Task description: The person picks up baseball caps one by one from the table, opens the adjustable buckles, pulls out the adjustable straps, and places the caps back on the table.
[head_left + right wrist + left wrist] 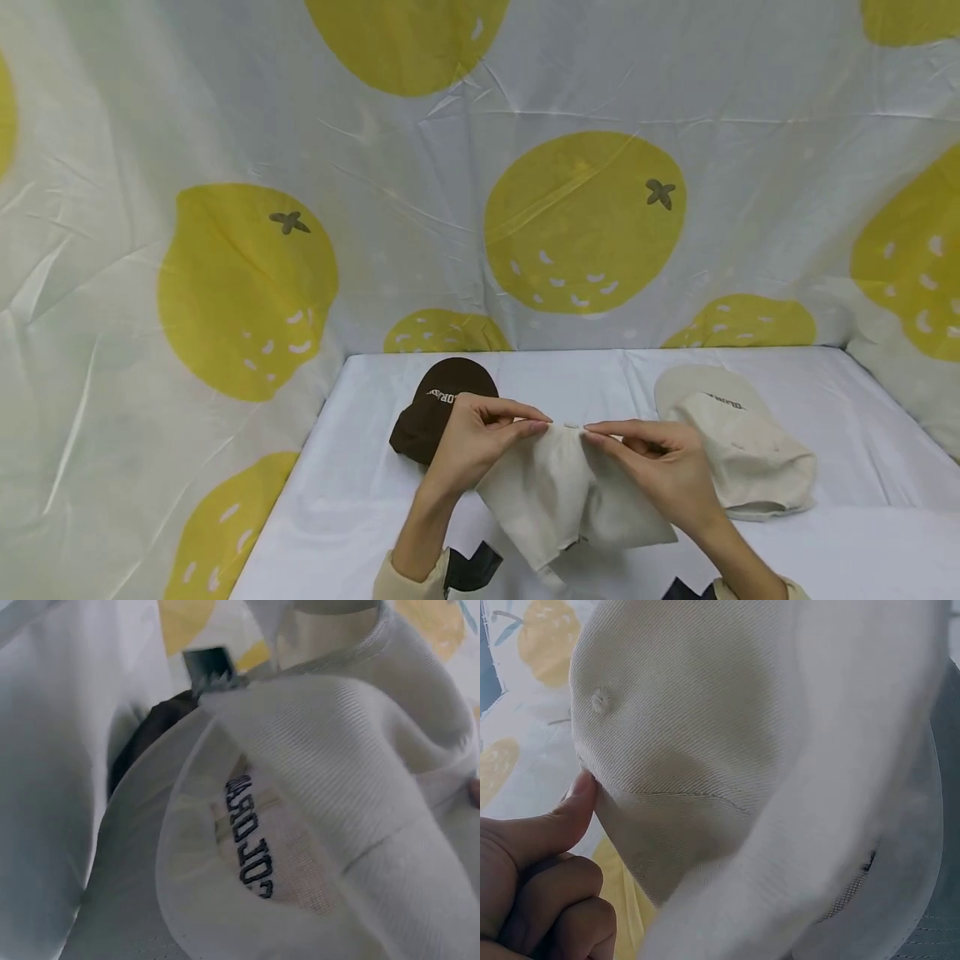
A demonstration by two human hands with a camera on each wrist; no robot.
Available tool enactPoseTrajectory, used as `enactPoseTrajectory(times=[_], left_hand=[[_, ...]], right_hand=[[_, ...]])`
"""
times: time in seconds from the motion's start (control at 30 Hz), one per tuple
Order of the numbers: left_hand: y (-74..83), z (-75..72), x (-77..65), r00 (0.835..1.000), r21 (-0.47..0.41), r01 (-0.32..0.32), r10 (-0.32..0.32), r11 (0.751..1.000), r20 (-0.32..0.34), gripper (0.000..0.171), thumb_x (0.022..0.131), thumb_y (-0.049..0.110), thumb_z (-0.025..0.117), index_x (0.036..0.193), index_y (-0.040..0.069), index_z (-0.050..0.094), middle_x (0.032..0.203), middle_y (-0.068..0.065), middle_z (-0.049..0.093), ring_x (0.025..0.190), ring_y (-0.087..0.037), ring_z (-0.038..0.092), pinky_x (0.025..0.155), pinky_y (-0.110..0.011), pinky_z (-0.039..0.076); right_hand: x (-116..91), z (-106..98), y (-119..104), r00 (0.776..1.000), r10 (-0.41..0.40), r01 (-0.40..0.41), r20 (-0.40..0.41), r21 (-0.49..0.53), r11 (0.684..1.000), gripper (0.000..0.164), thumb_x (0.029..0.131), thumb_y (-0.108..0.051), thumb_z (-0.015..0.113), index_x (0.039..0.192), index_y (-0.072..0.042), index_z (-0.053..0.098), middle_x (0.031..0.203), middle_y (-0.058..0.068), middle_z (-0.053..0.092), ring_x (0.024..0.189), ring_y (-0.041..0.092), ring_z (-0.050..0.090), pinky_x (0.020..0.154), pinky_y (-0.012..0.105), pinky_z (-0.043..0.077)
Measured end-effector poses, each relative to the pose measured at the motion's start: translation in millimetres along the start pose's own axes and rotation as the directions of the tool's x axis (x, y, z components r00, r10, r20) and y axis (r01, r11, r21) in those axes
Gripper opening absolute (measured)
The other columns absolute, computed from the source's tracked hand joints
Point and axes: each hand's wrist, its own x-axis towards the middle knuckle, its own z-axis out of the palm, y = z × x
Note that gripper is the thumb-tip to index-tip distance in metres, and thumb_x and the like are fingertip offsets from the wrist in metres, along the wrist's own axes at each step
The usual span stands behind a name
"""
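Both hands lift a cream baseball cap [547, 492] by its crown over the white table. My left hand [474, 442] pinches the fabric between thumb and forefinger just left of the small top button [572, 426]. On the button's other side, my right hand [663, 458] pinches the crown the same way. The left wrist view has the thumb [574, 814] at the crown's edge, with the other fingers curled below. In the right wrist view, dark embroidered lettering [249, 836] shows beyond the cap's folded edge, while most of the right hand is out of frame.
A dark brown cap [416, 425] with pale lettering sits behind my left hand. Another cream cap [750, 454] with dark lettering lies to the right, partly behind my right hand. White cloth covers the table [570, 379], and a lemon-print curtain [420, 208] hangs behind it.
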Motion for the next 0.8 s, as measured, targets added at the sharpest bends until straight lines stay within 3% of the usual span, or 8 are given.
enactPoseTrajectory(times=[0.1, 0.23, 0.3, 0.43, 0.53, 0.67, 0.8], left_hand=[[0.2, 1.3, 11.0, 1.0, 0.008, 0.002, -0.002, 1.0, -0.011, 0.007, 0.087, 0.006, 0.082, 0.09, 0.0, 0.082, 0.085, -0.02, 0.078, 0.052, 0.0, 0.035, 0.058, -0.015, 0.041], [1.2, 2.5, 32.2, 1.0, 0.032, 0.006, -0.006, 0.999, -0.014, 0.006, 0.086, 0.008, 0.083, 0.09, 0.003, 0.083, 0.084, -0.016, 0.079, 0.052, -0.002, 0.033, 0.055, -0.017, 0.034], [1.1, 2.4, 43.8, 1.0, 0.045, 0.009, -0.009, 0.999, -0.009, 0.007, 0.087, 0.008, 0.083, 0.091, 0.002, 0.083, 0.084, -0.016, 0.078, 0.051, -0.004, 0.025, 0.052, -0.019, 0.026], [0.3, 1.0, 64.3, 0.999, 0.079, 0.039, -0.038, 0.996, -0.008, 0.007, 0.087, 0.009, 0.083, 0.092, 0.003, 0.083, 0.087, -0.014, 0.079, 0.051, -0.007, 0.025, 0.053, -0.022, 0.026], [-2.0, -0.4, 77.0, 0.998, 0.117, 0.061, -0.06, 0.991, -0.015, 0.007, 0.088, 0.009, 0.082, 0.092, 0.003, 0.084, 0.088, -0.013, 0.079, 0.055, -0.008, 0.031, 0.056, -0.021, 0.031], [-8.4, -4.6, 93.5, 0.997, 0.141, 0.07, -0.068, 0.988, -0.021, 0.008, 0.089, 0.006, 0.081, 0.093, 0.001, 0.083, 0.093, -0.017, 0.08, 0.065, -0.006, 0.05, 0.063, -0.02, 0.043], [-17.7, -11.3, 110.9, 0.998, 0.174, 0.067, -0.062, 0.982, -0.029, 0.008, 0.09, 0.005, 0.079, 0.094, -0.001, 0.083, 0.095, -0.019, 0.08, 0.069, -0.007, 0.057, 0.064, -0.021, 0.045]], right_hand=[[7.9, -5.3, -0.6, 0.997, 0.071, -0.071, -0.008, -0.072, 0.995, 0.029, 0.076, 0.021, 0.077, 0.095, 0.0, 0.082, 0.048, -0.004, 0.033, 0.044, 0.011, 0.019, 0.038, 0.018, 0.018], [22.7, -15.4, -0.9, 0.982, 0.19, -0.191, -0.023, -0.15, 0.97, 0.019, 0.083, 0.011, 0.079, 0.095, -0.003, 0.082, 0.047, -0.004, 0.034, 0.041, 0.013, 0.021, 0.038, 0.021, 0.02], [31.3, -20.7, 1.8, 0.97, 0.239, -0.241, -0.032, -0.18, 0.954, 0.014, 0.086, 0.004, 0.08, 0.096, -0.005, 0.083, 0.046, -0.005, 0.035, 0.041, 0.012, 0.022, 0.038, 0.024, 0.021], [48.9, -28.5, 12.6, 0.955, 0.29, -0.295, -0.054, -0.234, 0.927, 0.01, 0.087, -0.005, 0.082, 0.096, -0.007, 0.083, 0.048, -0.006, 0.032, 0.044, 0.009, 0.023, 0.041, 0.029, 0.023], [60.6, -32.0, 21.6, 0.935, 0.348, -0.354, -0.07, -0.268, 0.896, 0.01, 0.087, -0.013, 0.084, 0.097, -0.011, 0.084, 0.048, -0.006, 0.032, 0.045, 0.008, 0.023, 0.044, 0.03, 0.025], [73.5, -34.1, 36.7, 0.9, 0.431, -0.431, -0.066, -0.296, 0.853, 0.017, 0.089, -0.025, 0.084, 0.1, -0.013, 0.084, 0.049, -0.006, 0.035, 0.045, 0.01, 0.025, 0.043, 0.031, 0.026], [84.5, -33.3, 53.5, 0.882, 0.468, -0.461, -0.052, -0.296, 0.837, 0.024, 0.09, -0.032, 0.082, 0.104, -0.012, 0.084, 0.049, -0.005, 0.038, 0.044, 0.013, 0.026, 0.046, 0.032, 0.029]])
